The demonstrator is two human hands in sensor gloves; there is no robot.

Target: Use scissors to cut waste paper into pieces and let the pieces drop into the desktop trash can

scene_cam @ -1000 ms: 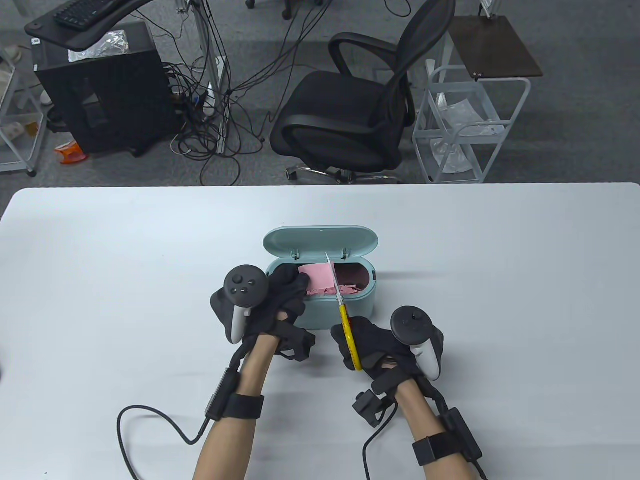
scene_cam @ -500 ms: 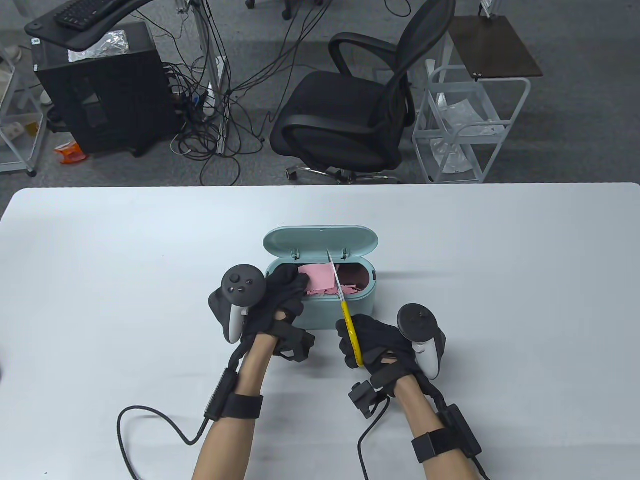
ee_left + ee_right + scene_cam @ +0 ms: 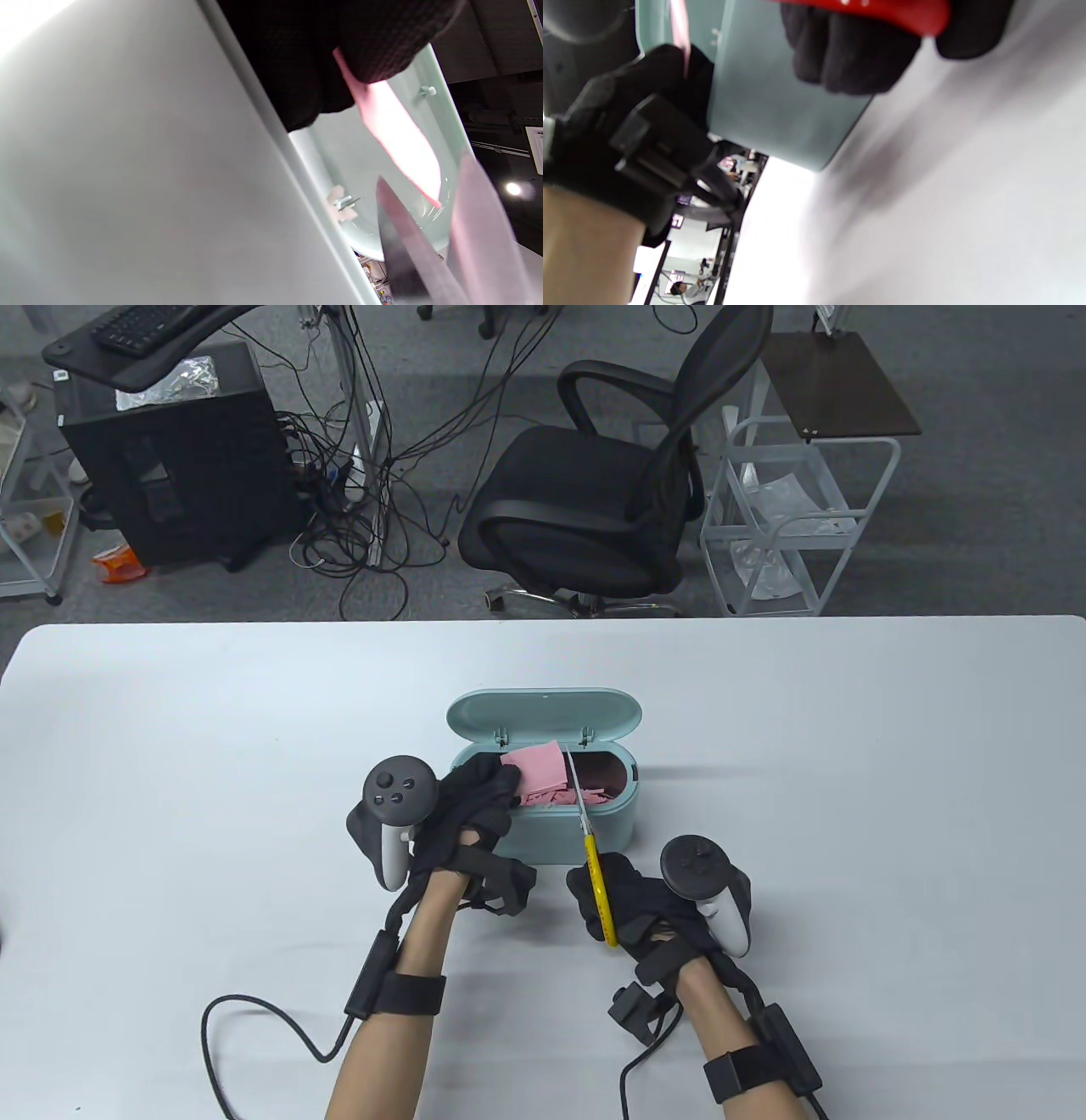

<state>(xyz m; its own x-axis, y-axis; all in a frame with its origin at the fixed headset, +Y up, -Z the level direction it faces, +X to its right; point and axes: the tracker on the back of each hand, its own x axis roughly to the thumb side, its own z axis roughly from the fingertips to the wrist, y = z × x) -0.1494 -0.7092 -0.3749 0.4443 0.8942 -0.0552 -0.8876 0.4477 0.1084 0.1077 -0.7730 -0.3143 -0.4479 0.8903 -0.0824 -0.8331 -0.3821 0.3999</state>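
Note:
A mint-green desktop trash can stands open at the table's middle, its lid tipped back and pink scraps inside. My left hand pinches a pink sheet of paper over the can's left half; the left wrist view shows the paper hanging from my fingers. My right hand grips yellow-handled scissors, whose blades lie along the paper's right edge. In the left wrist view the blades stand parted below the paper. The right wrist view shows a handle in my fingers.
The white table runs wide on both sides of the can. A black glove cable loops on the table near its front edge. A black office chair and a white wire cart stand on the floor beyond the far edge.
The scissors have drawn back toward me and the blade tip now sits lower over the can. My left hand shifted slightly left and lifted the paper's far edge higher.

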